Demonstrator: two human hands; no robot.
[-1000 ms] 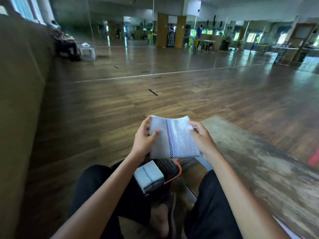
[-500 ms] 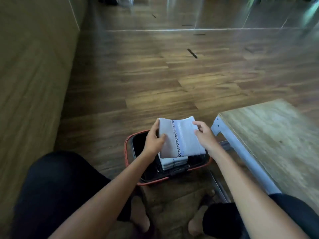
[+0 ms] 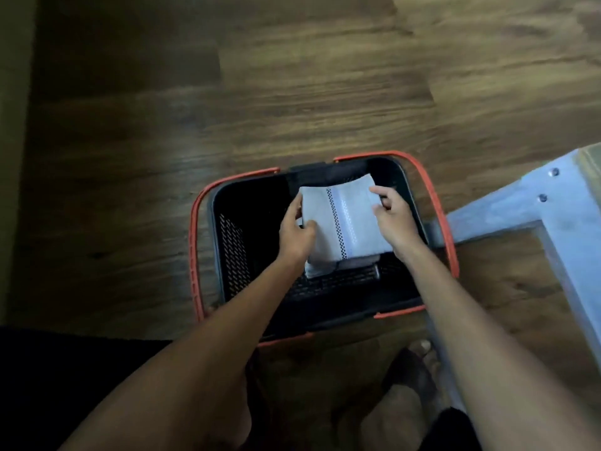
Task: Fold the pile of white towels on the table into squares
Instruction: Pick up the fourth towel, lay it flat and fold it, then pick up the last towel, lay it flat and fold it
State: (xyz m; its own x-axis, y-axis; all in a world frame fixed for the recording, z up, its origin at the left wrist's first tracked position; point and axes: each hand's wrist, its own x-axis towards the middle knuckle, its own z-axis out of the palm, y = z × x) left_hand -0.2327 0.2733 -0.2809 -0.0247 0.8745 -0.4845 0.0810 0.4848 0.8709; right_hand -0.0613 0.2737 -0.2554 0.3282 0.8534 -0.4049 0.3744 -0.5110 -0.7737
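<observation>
A folded white towel (image 3: 344, 219) with a dark checked stripe is held flat between both hands over a black basket (image 3: 227, 242) with an orange rim. My left hand (image 3: 296, 234) grips its left edge. My right hand (image 3: 392, 219) pinches its right edge. Under it, inside the basket, lies a stack of folded white towels (image 3: 320, 270), mostly hidden by the held one.
The basket stands on a dark wooden floor (image 3: 292, 92). A pale metal table leg and frame (image 3: 533, 209) rise at the right, close to the basket. My bare feet (image 3: 403, 395) rest below the basket. A wall (image 3: 13, 125) runs along the left.
The view has tipped down from the room to the floor. Both hands have lowered the folded towel from in front of me into the basket, over the stack.
</observation>
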